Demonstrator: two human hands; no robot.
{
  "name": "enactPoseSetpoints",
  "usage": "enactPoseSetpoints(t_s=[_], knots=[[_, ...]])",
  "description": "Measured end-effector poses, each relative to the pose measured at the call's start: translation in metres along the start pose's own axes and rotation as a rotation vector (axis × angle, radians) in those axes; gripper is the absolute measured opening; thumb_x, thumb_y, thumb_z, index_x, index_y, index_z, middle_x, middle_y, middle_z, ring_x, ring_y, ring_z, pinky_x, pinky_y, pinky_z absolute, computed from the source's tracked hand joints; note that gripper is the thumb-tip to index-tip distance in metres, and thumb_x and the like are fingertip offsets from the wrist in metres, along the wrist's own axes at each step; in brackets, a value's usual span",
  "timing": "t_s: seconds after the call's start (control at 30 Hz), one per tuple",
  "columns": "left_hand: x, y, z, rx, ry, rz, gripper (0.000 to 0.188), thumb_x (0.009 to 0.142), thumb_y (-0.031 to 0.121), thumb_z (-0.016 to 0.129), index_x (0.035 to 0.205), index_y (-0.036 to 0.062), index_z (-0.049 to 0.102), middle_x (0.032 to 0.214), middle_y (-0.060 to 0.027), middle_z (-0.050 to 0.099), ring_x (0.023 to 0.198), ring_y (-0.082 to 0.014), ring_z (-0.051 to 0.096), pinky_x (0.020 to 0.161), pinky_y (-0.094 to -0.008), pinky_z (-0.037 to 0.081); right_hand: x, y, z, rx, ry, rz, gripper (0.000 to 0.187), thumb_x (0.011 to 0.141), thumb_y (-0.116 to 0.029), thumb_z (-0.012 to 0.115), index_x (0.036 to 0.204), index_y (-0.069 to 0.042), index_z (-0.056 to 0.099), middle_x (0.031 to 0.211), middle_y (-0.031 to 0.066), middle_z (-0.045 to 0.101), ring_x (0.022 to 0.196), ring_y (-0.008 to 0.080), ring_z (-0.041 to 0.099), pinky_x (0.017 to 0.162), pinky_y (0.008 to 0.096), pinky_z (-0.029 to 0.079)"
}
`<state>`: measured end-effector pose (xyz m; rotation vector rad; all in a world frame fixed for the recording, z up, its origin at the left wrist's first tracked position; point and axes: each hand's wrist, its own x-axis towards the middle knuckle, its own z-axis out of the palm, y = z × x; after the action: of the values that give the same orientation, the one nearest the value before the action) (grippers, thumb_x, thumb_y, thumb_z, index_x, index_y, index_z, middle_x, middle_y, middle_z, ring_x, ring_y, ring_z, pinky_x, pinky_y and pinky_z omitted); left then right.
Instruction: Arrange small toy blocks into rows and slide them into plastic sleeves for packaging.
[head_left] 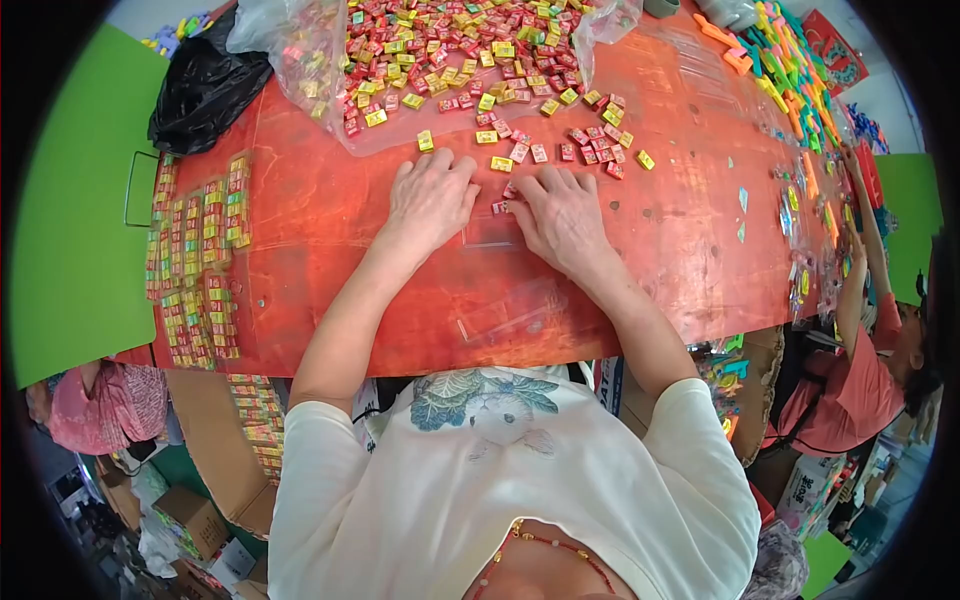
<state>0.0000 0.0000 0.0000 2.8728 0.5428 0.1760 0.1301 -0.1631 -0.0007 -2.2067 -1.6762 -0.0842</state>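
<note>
Many small red and yellow boxes (460, 75) lie in a heap on the far side of the red table, and some are scattered nearer to me. My left hand (432, 200) rests just short of a yellow box (425, 140), fingers bent and a little apart, with nothing visible in them. Opposite it, my right hand (562, 215) is closed, its thumb and forefinger at a small red box (501, 207); the fingers partly hide a second red one. Between the hands lies a clear plastic tray (490, 242). A further clear tray (515, 312) sits near the table's front edge.
Filled clear packs (195, 240) stand in rows at the left, near a black plastic bag (210, 85). Colourful plastic pieces (790, 70) are piled at the far right, where another person (850, 370) reaches over the table. An open carton (225, 430) with packs stands below the left edge.
</note>
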Motion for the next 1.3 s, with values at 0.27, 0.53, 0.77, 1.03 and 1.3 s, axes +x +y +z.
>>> enactPoseSetpoints(t_s=[0.27,0.53,0.77,1.03,1.3], knots=[[-0.016,-0.005,-0.008,-0.038,0.088,0.049,0.028,0.087,0.023,0.071,0.112,0.0133,0.064,0.096,-0.0081,0.059,0.096,-0.0282,0.062,0.079,-0.0431,0.043,0.038,0.003,0.014,-0.154,0.115,-0.032,0.015,0.085,-0.019,0.07,0.093,-0.008,0.062,0.094,0.0079,0.058,0.089,0.0261,0.059,0.081,0.0419,0.041],[-0.013,-0.004,-0.001,0.019,0.096,-0.066,0.027,0.084,0.024,0.073,0.107,0.0134,0.064,0.1,-0.011,0.06,0.096,-0.0284,0.062,0.079,-0.0439,0.042,0.036,-0.014,0.023,-0.097,0.136,0.002,0.014,0.087,-0.02,0.068,0.088,-0.008,0.062,0.089,0.0096,0.059,0.087,0.0271,0.06,0.081,0.0429,0.041],[-0.005,-0.026,-0.006,-0.033,0.265,-0.2,0.033,0.085,0.027,0.072,0.111,0.009,0.062,0.102,-0.0145,0.062,0.095,-0.0334,0.066,0.08,-0.049,0.047,0.059,0.003,0.026,-0.1,0.18,-0.021,0.016,0.087,-0.019,0.068,0.101,-0.011,0.068,0.093,0.0085,0.061,0.092,0.0272,0.062,0.082,0.043,0.042],[0.004,-0.052,0.005,0.136,0.255,-0.085,0.028,0.088,0.025,0.07,0.114,0.014,0.067,0.099,-0.008,0.061,0.098,-0.0274,0.063,0.08,-0.0429,0.045,0.06,0.013,0.035,-0.142,0.222,-0.102,0.009,0.085,-0.015,0.063,0.092,-0.009,0.066,0.09,0.0076,0.058,0.088,0.0258,0.059,0.081,0.0418,0.04],[-0.005,-0.053,0.008,0.066,0.361,0.007,0.026,0.085,0.026,0.072,0.107,0.0125,0.068,0.097,-0.0081,0.058,0.095,-0.0262,0.06,0.078,-0.0415,0.041,0.043,0.012,0.024,-0.116,0.139,-0.025,0.012,0.089,-0.016,0.067,0.1,-0.011,0.066,0.094,0.0062,0.059,0.093,0.0254,0.059,0.084,0.0414,0.041]])
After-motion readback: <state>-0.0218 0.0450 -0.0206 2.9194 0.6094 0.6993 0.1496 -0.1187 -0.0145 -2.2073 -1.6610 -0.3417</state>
